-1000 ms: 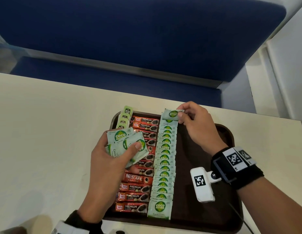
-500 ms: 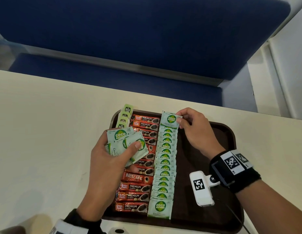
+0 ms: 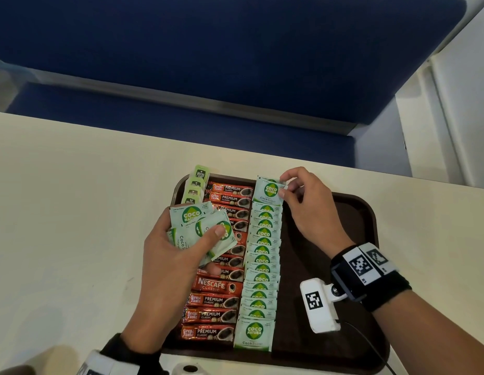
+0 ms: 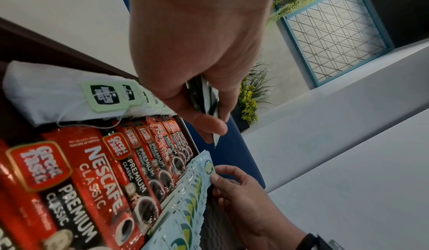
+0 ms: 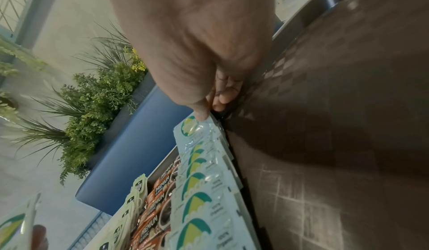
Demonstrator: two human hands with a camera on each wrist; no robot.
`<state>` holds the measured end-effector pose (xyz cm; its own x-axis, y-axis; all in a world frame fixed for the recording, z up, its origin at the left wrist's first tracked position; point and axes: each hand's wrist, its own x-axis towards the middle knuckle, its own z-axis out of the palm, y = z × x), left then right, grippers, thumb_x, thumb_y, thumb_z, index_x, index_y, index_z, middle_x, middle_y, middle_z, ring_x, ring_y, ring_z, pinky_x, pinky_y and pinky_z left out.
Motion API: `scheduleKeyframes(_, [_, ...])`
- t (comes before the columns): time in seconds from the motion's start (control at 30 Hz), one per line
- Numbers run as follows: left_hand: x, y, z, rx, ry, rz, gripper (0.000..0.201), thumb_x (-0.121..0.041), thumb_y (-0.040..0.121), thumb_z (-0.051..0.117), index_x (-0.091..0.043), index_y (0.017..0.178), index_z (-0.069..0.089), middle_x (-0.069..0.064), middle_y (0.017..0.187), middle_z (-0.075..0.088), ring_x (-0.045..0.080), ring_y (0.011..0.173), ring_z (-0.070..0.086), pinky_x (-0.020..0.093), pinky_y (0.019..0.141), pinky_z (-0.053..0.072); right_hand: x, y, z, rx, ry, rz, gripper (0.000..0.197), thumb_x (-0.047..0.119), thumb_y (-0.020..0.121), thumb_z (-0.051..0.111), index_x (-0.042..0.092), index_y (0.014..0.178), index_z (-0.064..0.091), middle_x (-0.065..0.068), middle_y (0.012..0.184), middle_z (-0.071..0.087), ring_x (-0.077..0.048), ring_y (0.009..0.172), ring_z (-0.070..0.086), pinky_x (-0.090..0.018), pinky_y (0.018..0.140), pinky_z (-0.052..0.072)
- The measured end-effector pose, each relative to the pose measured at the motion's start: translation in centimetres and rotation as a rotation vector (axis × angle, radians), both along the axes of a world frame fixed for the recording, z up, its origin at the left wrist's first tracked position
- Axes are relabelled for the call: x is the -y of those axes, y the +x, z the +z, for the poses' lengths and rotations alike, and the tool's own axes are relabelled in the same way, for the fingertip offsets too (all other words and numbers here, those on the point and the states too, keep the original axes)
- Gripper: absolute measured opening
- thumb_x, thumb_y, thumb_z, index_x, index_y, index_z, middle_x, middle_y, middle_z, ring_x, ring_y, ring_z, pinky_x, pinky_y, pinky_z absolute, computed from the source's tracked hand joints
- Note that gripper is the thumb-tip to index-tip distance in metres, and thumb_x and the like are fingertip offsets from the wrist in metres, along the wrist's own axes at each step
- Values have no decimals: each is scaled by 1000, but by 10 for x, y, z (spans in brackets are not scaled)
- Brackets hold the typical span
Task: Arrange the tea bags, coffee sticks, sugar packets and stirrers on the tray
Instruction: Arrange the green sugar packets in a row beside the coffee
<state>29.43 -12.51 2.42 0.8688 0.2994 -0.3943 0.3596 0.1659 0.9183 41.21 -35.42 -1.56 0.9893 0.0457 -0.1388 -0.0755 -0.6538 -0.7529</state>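
Note:
A dark brown tray (image 3: 351,212) lies on the table. It holds a column of green-tagged tea bags (image 3: 196,185) at the left, red coffee sticks (image 3: 219,301) in the middle, and overlapping pale green sugar packets (image 3: 261,266) beside them. My left hand (image 3: 181,253) hovers over the coffee sticks and grips a fan of several sugar packets (image 3: 197,226). My right hand (image 3: 297,201) pinches the far-end sugar packet (image 3: 269,192) at the top of the column, seen close in the right wrist view as the same sugar packet (image 5: 197,127). No stirrers are in view.
The right half of the tray (image 5: 336,144) is bare. The cream table (image 3: 73,212) stretches left of the tray. A blue bench (image 3: 208,63) stands beyond the far table edge, and potted plants (image 5: 97,96) sit behind it.
My right hand has laid its sugar packet down flatter at the far end of the column, face up. My left hand with its fan of packets has stayed put.

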Motion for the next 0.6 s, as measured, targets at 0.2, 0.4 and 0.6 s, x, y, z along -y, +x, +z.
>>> scheduleKeyframes(0.2, [0, 1, -1, -3, 5, -3, 42, -15, 84, 88, -22, 121, 68, 2, 108, 82, 32, 83, 82, 44, 52, 66, 0, 1, 1, -14, 59, -34, 28, 16, 100, 73, 23, 119, 54, 1, 95, 65, 5, 80, 61, -8, 65, 51])
scheduleKeyframes(0.4, [0, 3, -2, 6, -3, -6, 40, -15, 85, 87, -22, 120, 68, 1, 107, 83, 34, 82, 82, 41, 53, 66, 2, 3, -1, -10, 62, -52, 33, 18, 99, 76, 22, 120, 51, 3, 92, 66, 4, 79, 62, -8, 66, 51])
scheduleKeyframes(0.6, [2, 4, -3, 13, 8, -11, 39, -17, 84, 88, -25, 118, 69, 2, 107, 83, 38, 80, 81, 43, 56, 66, 3, 3, -1, -9, 63, -57, 33, 19, 98, 76, 24, 119, 51, 5, 91, 67, -7, 80, 64, -10, 66, 52])
